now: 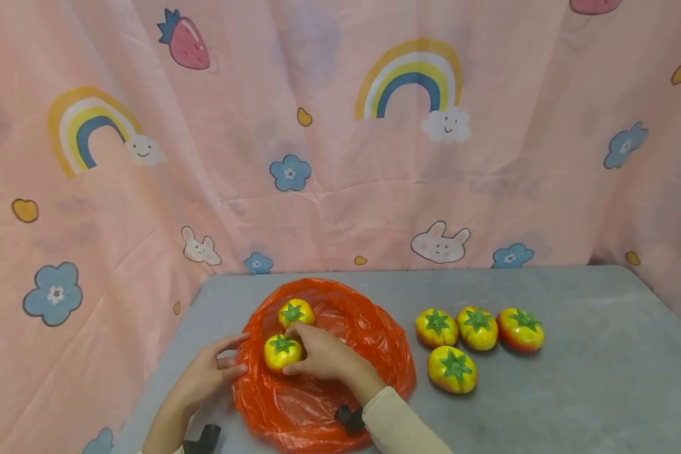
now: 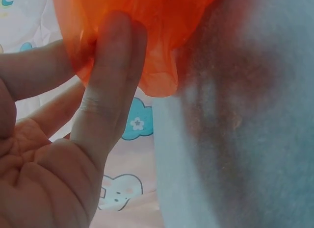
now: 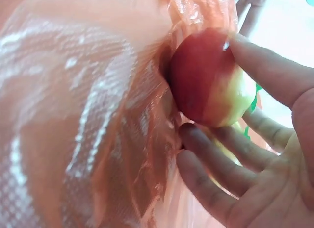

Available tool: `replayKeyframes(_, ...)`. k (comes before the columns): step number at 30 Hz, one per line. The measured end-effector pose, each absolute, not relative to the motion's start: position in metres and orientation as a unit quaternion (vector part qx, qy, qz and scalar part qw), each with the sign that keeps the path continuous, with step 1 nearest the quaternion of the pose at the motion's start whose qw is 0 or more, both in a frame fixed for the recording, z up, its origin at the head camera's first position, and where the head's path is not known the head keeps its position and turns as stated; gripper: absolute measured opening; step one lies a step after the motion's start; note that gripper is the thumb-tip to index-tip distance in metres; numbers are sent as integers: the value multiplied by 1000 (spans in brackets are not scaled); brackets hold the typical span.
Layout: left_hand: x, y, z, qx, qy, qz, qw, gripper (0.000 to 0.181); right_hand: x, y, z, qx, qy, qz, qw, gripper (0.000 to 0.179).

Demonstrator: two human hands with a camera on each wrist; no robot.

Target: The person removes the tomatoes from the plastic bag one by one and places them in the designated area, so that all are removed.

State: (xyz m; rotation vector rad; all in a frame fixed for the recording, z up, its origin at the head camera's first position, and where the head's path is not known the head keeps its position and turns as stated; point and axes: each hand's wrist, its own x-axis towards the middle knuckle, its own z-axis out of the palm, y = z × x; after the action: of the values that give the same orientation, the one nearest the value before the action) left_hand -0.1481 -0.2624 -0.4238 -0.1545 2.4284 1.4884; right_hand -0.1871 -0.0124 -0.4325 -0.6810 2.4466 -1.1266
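While right grip [image 1: 323,357] sits half-closed round one fruit [image 1: 278,354], left grip [image 1: 209,372] pinches bag [image 1: 383,340] edge alongside; best hold that steady, release low.

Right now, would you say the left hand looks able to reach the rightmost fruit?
Probably not easily: the red bag, the right hand and other fruits lie between the left hand and the rightmost fruit.

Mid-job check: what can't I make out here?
Head: lower edge of the rear fruit, behind the right hand.
Head: rest of the right sleeve, past the bottom edge.
Left wrist: details of the tabletop, blurred.
Right wrist: leafy top of the held fruit, mostly turned away.
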Motion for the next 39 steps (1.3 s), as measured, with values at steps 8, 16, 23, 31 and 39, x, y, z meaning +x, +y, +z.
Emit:
replayKeyframes(8,-148,-263,-426,-38,845,514,140,59,-184,-3,-429,-252,880,-367,168,62)
replayKeyframes(16,-147,-261,-429,-57,850,501,150,59,-183,20,-425,-267,886,-339,170,62)
replayKeyframes(23,-148,-259,-427,-84,856,490,142,57,-184,21,-430,-277,874,-355,182,72)
replayKeyframes(31,-145,-260,-426,-93,860,482,141,59,-186,18,-435,-253,869,-387,175,77)
replayKeyframes(39,-148,-258,-428,-80,860,483,146,58,-184,23,-436,-250,877,-368,182,72)
